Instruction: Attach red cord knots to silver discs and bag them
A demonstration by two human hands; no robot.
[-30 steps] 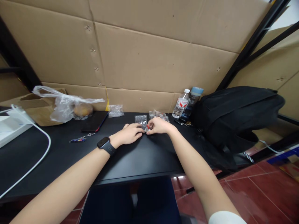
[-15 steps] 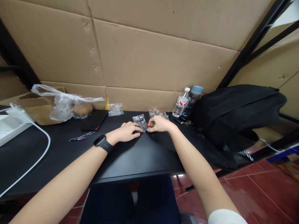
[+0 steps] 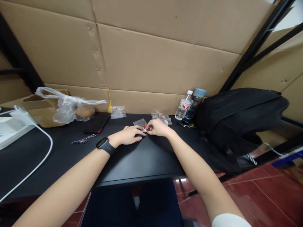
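Head view: left hand (image 3: pixel 129 136) and right hand (image 3: pixel 157 128) meeting fingertip to fingertip, both pinching small clear packet (image 3: pixel 141 123) on black table (image 3: pixel 142 157), dead centre. Black watch (image 3: pixel 105 146) on left wrist. More packets (image 3: pixel 163 117) at one o'clock, water bottle (image 3: pixel 183 105) and black backpack (image 3: pixel 236 116) at two, phone (image 3: pixel 97 123) and keychain (image 3: pixel 81 140) at nine.

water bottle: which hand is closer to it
Right. The right hand, pinching a bag, is just left of and in front of the water bottle; the left hand sits farther left, past the right one.
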